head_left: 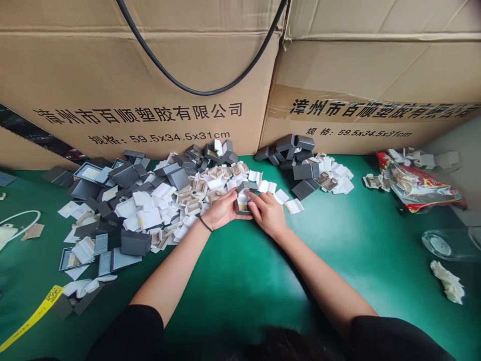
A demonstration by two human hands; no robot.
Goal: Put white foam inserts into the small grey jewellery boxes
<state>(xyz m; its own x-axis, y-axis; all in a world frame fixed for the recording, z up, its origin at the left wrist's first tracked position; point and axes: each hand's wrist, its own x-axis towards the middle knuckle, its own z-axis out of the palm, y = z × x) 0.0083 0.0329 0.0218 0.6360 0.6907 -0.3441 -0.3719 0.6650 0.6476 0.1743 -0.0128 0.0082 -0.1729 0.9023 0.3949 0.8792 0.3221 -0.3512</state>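
Note:
My left hand (222, 209) is wrapped round a small dark grey box (243, 204) with a white insert inside it. My right hand (269, 213) lies against the box's right side, its index finger reaching into the opening over the white insert. Whether those fingers pinch the insert is too small to make out. Left of my hands spreads a heap of dark grey boxes (136, 243) mixed with folded white card inserts (150, 217). A few loose white inserts (294, 206) lie just right of my right hand.
Behind, large cardboard cartons (150, 75) stand along the table's back edge, with a black cable (203, 92) hanging in front. More dark boxes (306, 171) are piled at back right. A red plastic bag (421, 183), clear cup (445, 244), crumpled tissue (448, 282) and yellow strap (33, 318) lie around.

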